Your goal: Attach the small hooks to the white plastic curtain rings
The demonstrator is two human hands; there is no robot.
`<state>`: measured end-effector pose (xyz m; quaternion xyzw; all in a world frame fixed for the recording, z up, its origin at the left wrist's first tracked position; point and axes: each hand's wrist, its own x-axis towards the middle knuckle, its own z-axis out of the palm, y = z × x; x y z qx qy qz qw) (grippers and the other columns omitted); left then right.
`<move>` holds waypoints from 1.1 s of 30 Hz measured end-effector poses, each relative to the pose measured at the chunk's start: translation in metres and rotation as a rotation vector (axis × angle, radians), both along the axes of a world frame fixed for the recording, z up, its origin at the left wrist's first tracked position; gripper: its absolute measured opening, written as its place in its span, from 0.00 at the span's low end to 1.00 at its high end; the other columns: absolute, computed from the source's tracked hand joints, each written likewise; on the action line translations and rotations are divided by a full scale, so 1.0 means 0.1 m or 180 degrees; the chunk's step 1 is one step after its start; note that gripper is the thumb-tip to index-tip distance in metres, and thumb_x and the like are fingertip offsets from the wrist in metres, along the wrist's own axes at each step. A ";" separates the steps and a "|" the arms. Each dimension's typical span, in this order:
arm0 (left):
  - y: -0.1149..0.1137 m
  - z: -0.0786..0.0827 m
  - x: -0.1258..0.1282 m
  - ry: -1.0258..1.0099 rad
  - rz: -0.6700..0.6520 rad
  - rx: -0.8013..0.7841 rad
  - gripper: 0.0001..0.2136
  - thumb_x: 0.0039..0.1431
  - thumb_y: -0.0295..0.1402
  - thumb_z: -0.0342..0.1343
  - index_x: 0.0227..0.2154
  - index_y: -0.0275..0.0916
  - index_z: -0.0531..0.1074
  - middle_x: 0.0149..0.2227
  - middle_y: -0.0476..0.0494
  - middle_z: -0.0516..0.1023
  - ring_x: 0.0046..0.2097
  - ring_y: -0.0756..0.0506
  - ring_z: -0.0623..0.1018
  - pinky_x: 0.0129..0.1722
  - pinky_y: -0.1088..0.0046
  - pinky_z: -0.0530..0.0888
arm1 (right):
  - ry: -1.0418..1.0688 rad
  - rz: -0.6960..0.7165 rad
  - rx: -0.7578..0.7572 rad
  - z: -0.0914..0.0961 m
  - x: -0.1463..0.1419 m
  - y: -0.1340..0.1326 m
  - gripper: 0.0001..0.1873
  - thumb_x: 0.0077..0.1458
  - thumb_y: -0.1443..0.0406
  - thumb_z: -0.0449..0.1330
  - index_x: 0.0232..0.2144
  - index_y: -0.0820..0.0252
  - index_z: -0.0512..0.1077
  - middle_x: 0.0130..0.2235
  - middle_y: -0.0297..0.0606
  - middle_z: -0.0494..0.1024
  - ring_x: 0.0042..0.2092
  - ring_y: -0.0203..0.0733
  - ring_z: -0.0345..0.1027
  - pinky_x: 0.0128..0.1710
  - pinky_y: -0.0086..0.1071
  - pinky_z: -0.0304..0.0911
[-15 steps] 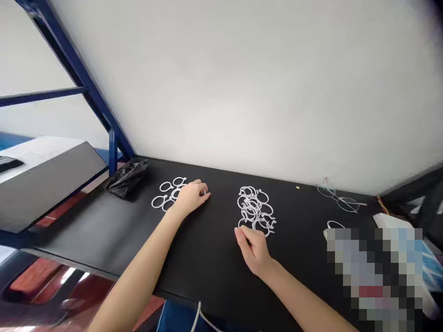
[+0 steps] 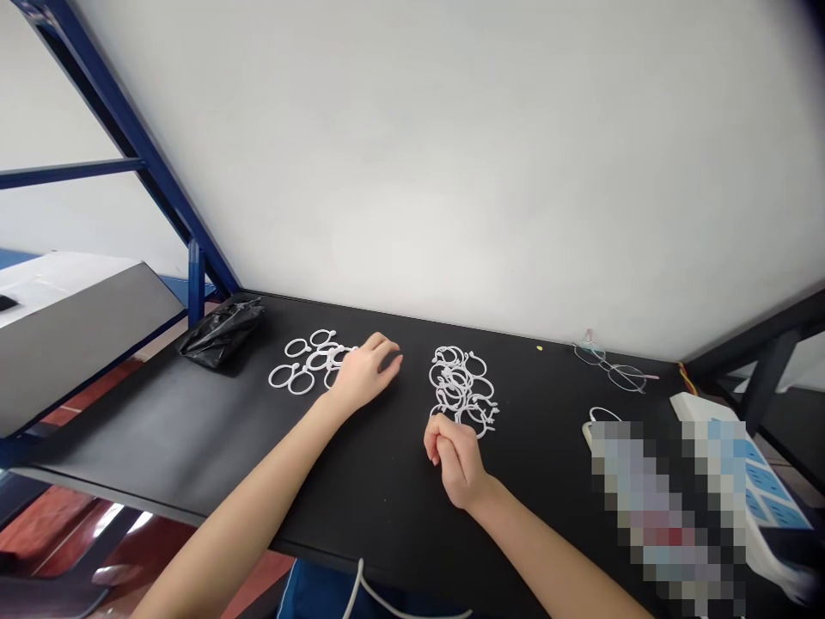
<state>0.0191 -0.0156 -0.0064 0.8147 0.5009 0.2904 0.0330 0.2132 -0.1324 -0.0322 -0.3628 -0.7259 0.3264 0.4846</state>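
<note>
A black table (image 2: 193, 438) carries two groups of white plastic rings. Rings lying flat and apart (image 2: 302, 365) form the left group. My left hand (image 2: 364, 374) rests on the table at that group's right edge, fingers curled loosely, nothing visibly in them. A tangled pile of rings (image 2: 461, 387) makes up the right group. Just in front of that pile my right hand (image 2: 455, 456) is closed in a pinch, its fingertips touching the nearest rings; what it holds I cannot make out.
A crumpled black plastic bag (image 2: 219, 331) lies at the table's far left. A pair of glasses (image 2: 612, 365) sits at the far right by the wall. A single white ring (image 2: 602, 417) and a blue-and-white box (image 2: 754, 464) lie to the right. A blue metal frame (image 2: 129, 137) rises on the left.
My right hand has closed tighter into a pinch and drawn slightly back from the pile. My left hand has shifted a little right, away from the spread rings. The view has swung slightly rightward.
</note>
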 end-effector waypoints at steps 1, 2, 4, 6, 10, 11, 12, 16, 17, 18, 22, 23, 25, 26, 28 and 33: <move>-0.03 0.00 0.07 -0.0058 -0.0195 -0.0038 0.10 0.65 0.38 0.49 0.42 0.41 0.71 0.42 0.47 0.74 0.28 0.54 0.73 0.30 0.76 0.69 | 0.0029 -0.0043 0.0050 -0.01 0.00 0.00 0.15 0.60 0.71 0.42 0.23 0.57 0.59 0.21 0.30 0.61 0.22 0.34 0.55 0.22 0.30 0.50; -0.04 0.00 0.13 -0.0057 -0.0415 -0.0088 0.09 0.65 0.36 0.49 0.44 0.41 0.70 0.43 0.47 0.74 0.30 0.53 0.74 0.31 0.76 0.70 | 0.0065 -0.0084 0.0108 -0.01 -0.01 0.01 0.15 0.59 0.72 0.42 0.22 0.57 0.58 0.21 0.31 0.61 0.22 0.34 0.55 0.23 0.30 0.50; -0.05 0.02 0.26 0.0073 -0.0754 -0.0160 0.11 0.65 0.33 0.49 0.48 0.41 0.68 0.46 0.45 0.73 0.38 0.50 0.76 0.33 0.76 0.72 | 0.0136 -0.0151 0.0211 -0.02 -0.02 0.01 0.14 0.57 0.73 0.43 0.21 0.57 0.57 0.22 0.31 0.61 0.23 0.34 0.56 0.23 0.30 0.50; -0.01 0.04 0.37 0.0319 -0.0931 -0.0221 0.13 0.64 0.30 0.48 0.50 0.42 0.68 0.47 0.44 0.72 0.43 0.47 0.76 0.35 0.75 0.73 | 0.0162 -0.0190 0.0243 -0.02 -0.02 0.02 0.14 0.56 0.74 0.43 0.21 0.57 0.57 0.22 0.31 0.61 0.23 0.34 0.55 0.24 0.30 0.50; 0.16 0.06 0.51 0.0740 -0.1004 -0.0301 0.15 0.63 0.26 0.47 0.50 0.42 0.70 0.46 0.44 0.71 0.43 0.47 0.75 0.35 0.74 0.74 | 0.0108 -0.0206 0.0192 0.00 -0.03 0.03 0.14 0.55 0.75 0.44 0.21 0.58 0.57 0.21 0.31 0.61 0.22 0.34 0.55 0.23 0.30 0.49; 0.20 0.06 0.53 0.0801 -0.1041 -0.0310 0.14 0.64 0.27 0.47 0.49 0.43 0.71 0.46 0.44 0.71 0.43 0.47 0.75 0.35 0.74 0.73 | 0.0091 -0.0200 0.0188 0.01 -0.03 0.03 0.14 0.55 0.75 0.44 0.20 0.58 0.58 0.21 0.31 0.61 0.22 0.34 0.55 0.23 0.30 0.49; 0.24 0.05 0.56 0.0848 -0.1079 -0.0312 0.13 0.64 0.28 0.48 0.48 0.43 0.72 0.46 0.44 0.71 0.43 0.47 0.75 0.35 0.75 0.73 | 0.0081 -0.0196 0.0191 0.01 -0.03 0.03 0.14 0.55 0.75 0.44 0.20 0.58 0.58 0.20 0.30 0.61 0.22 0.34 0.55 0.23 0.30 0.49; 0.29 0.03 0.63 0.0924 -0.1144 -0.0299 0.10 0.65 0.30 0.49 0.43 0.41 0.74 0.45 0.44 0.71 0.44 0.47 0.74 0.34 0.76 0.72 | 0.0088 -0.0209 0.0197 0.02 -0.04 0.02 0.14 0.55 0.74 0.44 0.20 0.58 0.58 0.20 0.30 0.60 0.22 0.34 0.54 0.23 0.30 0.49; 0.29 0.03 0.64 0.0930 -0.1143 -0.0309 0.10 0.65 0.30 0.48 0.43 0.41 0.74 0.45 0.44 0.71 0.43 0.47 0.74 0.34 0.76 0.72 | 0.0092 -0.0216 0.0192 0.02 -0.05 0.02 0.14 0.55 0.74 0.44 0.20 0.58 0.58 0.20 0.30 0.60 0.22 0.33 0.54 0.23 0.30 0.49; 0.29 0.02 0.65 0.0939 -0.1141 -0.0326 0.10 0.65 0.30 0.48 0.42 0.41 0.74 0.44 0.44 0.71 0.43 0.47 0.74 0.34 0.76 0.72 | 0.0091 -0.0221 0.0189 0.02 -0.05 0.02 0.14 0.55 0.74 0.44 0.20 0.58 0.57 0.20 0.30 0.60 0.22 0.33 0.54 0.23 0.30 0.49; 0.30 -0.01 0.66 0.1009 -0.1111 -0.0375 0.09 0.66 0.30 0.47 0.40 0.40 0.72 0.40 0.44 0.72 0.41 0.47 0.73 0.33 0.76 0.71 | 0.0077 -0.0235 0.0172 0.02 -0.06 0.02 0.14 0.55 0.74 0.44 0.20 0.57 0.57 0.20 0.30 0.60 0.22 0.33 0.54 0.23 0.30 0.48; 0.30 -0.03 0.66 0.1005 -0.1098 -0.0366 0.09 0.67 0.31 0.46 0.39 0.40 0.72 0.39 0.45 0.72 0.41 0.47 0.73 0.33 0.76 0.71 | 0.0073 -0.0234 0.0164 0.02 -0.06 0.02 0.14 0.54 0.74 0.44 0.20 0.57 0.57 0.20 0.30 0.60 0.22 0.33 0.54 0.23 0.30 0.48; 0.30 -0.06 0.65 0.0947 -0.1070 -0.0347 0.09 0.67 0.31 0.46 0.37 0.39 0.71 0.39 0.45 0.72 0.42 0.47 0.72 0.33 0.76 0.71 | 0.0069 -0.0234 0.0162 0.02 -0.06 0.02 0.14 0.54 0.74 0.44 0.20 0.57 0.57 0.20 0.30 0.60 0.22 0.34 0.54 0.23 0.30 0.49; 0.30 -0.07 0.64 0.0894 -0.1052 -0.0341 0.09 0.67 0.31 0.45 0.38 0.40 0.71 0.39 0.45 0.72 0.43 0.47 0.72 0.33 0.76 0.71 | 0.0064 -0.0235 0.0165 0.03 -0.06 0.02 0.14 0.54 0.74 0.44 0.20 0.57 0.57 0.20 0.30 0.60 0.22 0.34 0.54 0.23 0.30 0.49; 0.29 -0.09 0.61 0.0763 -0.0998 -0.0328 0.09 0.68 0.31 0.45 0.38 0.40 0.71 0.40 0.45 0.73 0.44 0.47 0.72 0.33 0.76 0.71 | 0.0062 -0.0241 0.0175 0.03 -0.06 0.02 0.14 0.54 0.74 0.44 0.19 0.57 0.57 0.19 0.30 0.60 0.22 0.34 0.54 0.22 0.30 0.49; 0.20 -0.07 0.45 0.0269 -0.0816 -0.0206 0.09 0.68 0.31 0.44 0.40 0.41 0.70 0.42 0.45 0.73 0.46 0.46 0.71 0.35 0.75 0.73 | 0.0069 -0.0249 0.0177 0.05 -0.06 0.02 0.14 0.54 0.74 0.44 0.20 0.57 0.57 0.19 0.30 0.60 0.21 0.34 0.54 0.22 0.30 0.49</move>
